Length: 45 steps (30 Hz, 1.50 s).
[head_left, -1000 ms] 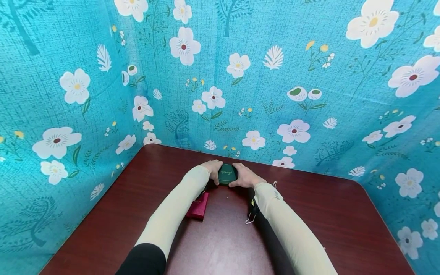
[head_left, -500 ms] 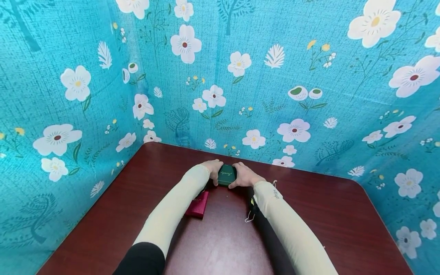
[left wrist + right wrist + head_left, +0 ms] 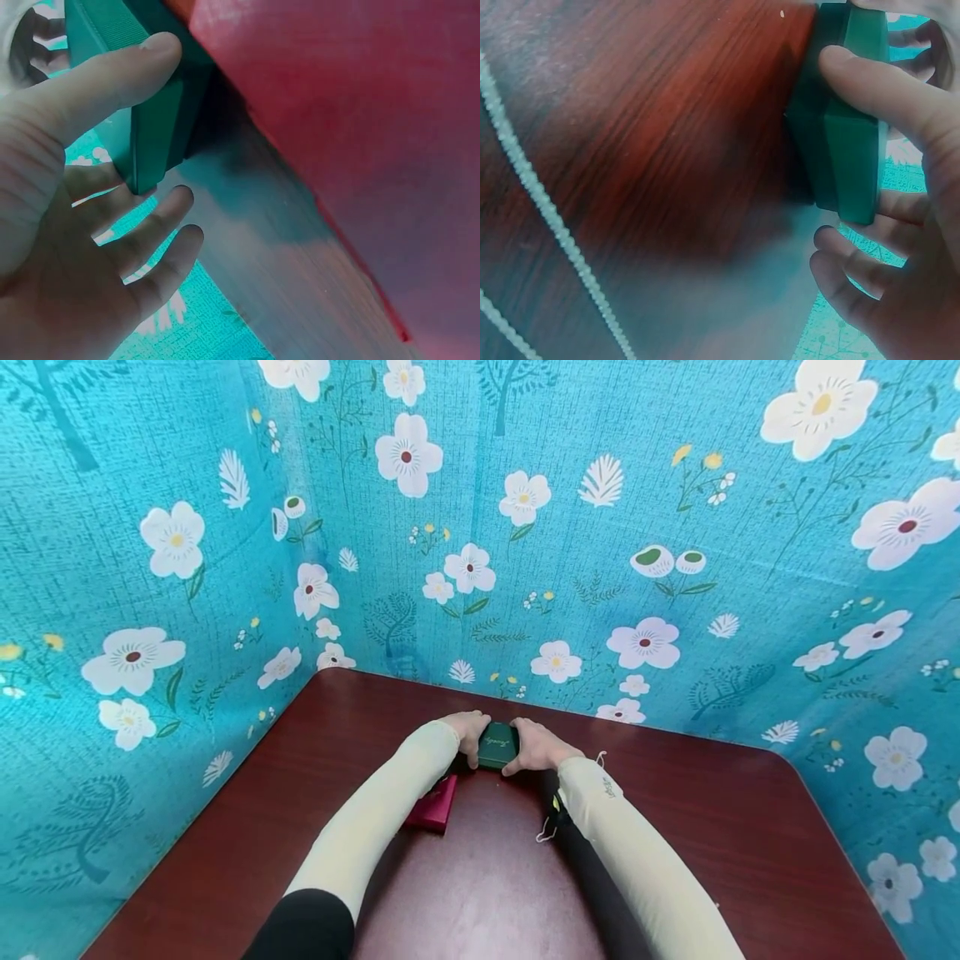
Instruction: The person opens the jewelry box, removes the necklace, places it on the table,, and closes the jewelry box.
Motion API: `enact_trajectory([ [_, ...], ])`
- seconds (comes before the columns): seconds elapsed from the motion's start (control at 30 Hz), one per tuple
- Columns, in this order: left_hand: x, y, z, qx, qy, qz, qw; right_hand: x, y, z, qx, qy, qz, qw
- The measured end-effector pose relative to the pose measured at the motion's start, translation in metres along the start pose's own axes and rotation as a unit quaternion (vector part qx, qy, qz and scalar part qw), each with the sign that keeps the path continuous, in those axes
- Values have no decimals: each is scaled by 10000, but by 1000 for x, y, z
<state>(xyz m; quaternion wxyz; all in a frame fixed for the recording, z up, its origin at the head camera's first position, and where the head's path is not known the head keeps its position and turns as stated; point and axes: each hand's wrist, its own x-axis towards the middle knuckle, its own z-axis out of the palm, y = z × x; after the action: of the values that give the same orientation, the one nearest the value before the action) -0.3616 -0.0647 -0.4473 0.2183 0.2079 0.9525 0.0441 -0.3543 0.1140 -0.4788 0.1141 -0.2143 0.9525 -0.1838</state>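
Note:
A small dark green box [image 3: 497,746] with gold lettering on its top is near the far edge of the table. My left hand [image 3: 467,735] grips its left side. In the left wrist view the thumb presses the near face of the green box [image 3: 154,127], while the index and middle fingers reach behind it. On the opposite side my right hand [image 3: 542,747] grips it too, its thumb on the near face of the green box [image 3: 847,150] in the right wrist view. The remaining fingers of each hand are spread off the box.
A flat crimson box [image 3: 435,807] lies on the dark red-brown table [image 3: 675,802], partly under the left forearm in the head view. Blue flowered cloth [image 3: 570,568] hangs along the back and sides. A pale cord [image 3: 555,217] crosses the right wrist view.
Both hands keep their grip on the green box. It and the hands have come slightly nearer relative to the crimson box; the head view has shifted a little.

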Motion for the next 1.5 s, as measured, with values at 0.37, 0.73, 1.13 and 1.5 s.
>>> enact_trajectory([
  [0.37,-9,0,-2,36,30,156,9999,-10,-5,-8,-101,-37,-208,9997],
  [0.73,-26,6,-2,7,303,396,9988,-23,-5,-11,-78,199,-599,9980],
  [1.13,-37,9,6,-317,710,650,9948,-39,-6,-14,-156,448,-742,9961],
  [1.5,-56,12,11,-311,1175,929,9882,-61,-10,-17,-149,678,-919,9933],
])
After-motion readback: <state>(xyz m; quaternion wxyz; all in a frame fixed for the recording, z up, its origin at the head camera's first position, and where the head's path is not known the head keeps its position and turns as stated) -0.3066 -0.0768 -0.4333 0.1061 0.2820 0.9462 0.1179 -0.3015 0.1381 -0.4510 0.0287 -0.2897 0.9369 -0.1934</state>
